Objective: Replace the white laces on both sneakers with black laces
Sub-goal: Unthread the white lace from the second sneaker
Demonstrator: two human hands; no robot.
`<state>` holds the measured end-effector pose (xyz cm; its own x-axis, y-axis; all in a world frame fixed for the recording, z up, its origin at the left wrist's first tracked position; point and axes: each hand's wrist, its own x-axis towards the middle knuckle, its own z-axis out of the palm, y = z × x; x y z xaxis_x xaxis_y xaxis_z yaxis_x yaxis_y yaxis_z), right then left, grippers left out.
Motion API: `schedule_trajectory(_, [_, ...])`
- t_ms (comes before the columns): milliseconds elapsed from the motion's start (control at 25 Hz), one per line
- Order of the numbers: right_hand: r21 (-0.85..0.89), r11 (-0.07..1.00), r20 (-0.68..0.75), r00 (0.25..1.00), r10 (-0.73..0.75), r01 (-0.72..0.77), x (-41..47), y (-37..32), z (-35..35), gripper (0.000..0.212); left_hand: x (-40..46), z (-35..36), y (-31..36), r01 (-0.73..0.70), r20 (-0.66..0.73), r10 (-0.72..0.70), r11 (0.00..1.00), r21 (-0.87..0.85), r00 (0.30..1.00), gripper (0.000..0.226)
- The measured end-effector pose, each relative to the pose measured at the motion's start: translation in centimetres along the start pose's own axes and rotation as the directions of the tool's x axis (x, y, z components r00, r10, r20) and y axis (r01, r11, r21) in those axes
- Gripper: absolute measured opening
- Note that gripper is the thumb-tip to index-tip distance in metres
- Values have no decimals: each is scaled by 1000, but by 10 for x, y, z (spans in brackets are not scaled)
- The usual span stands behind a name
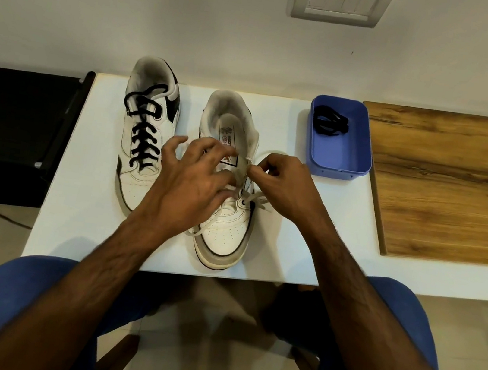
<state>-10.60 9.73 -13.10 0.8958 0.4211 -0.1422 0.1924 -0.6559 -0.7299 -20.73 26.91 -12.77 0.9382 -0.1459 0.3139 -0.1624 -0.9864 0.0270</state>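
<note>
White tabletop [94, 181], frame centre. White leather sneaker, black-laced [145, 135], centre-left; unfinished white sneaker [223, 229] beside it, long axis toward wall. Blue plastic tray [339, 161], black lace coil [329, 123] inside, upper right, nearer right hand [284, 184]. White lace [257, 201] pinched by right hand; left hand [193, 177] curled over tongue, grip unclear.
</note>
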Motion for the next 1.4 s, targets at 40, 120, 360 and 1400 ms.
schedule_trajectory(40, [3, 1000, 0, 1000, 0, 0, 0, 0, 0, 26, 0, 2, 0, -14, -1, 14, 1000, 11, 1000, 15])
schedule_trajectory(120, [2, 1000, 1, 1000, -2, 2, 0, 0, 0, 26, 0, -2, -3, -37, -61, 40, 998, 48, 997, 12])
schedule_trajectory(360, [-1, 1000, 21, 1000, 11, -11, -1, -1, -2, 25, -5, -21, -19, 128, -208, -117, 991, 40, 971, 16])
schedule_trajectory(1400, [-120, 976, -31, 982, -188, 183, -15, -12, -3, 22, -16, -35, -41, 96, 98, -88, 992, -79, 991, 20])
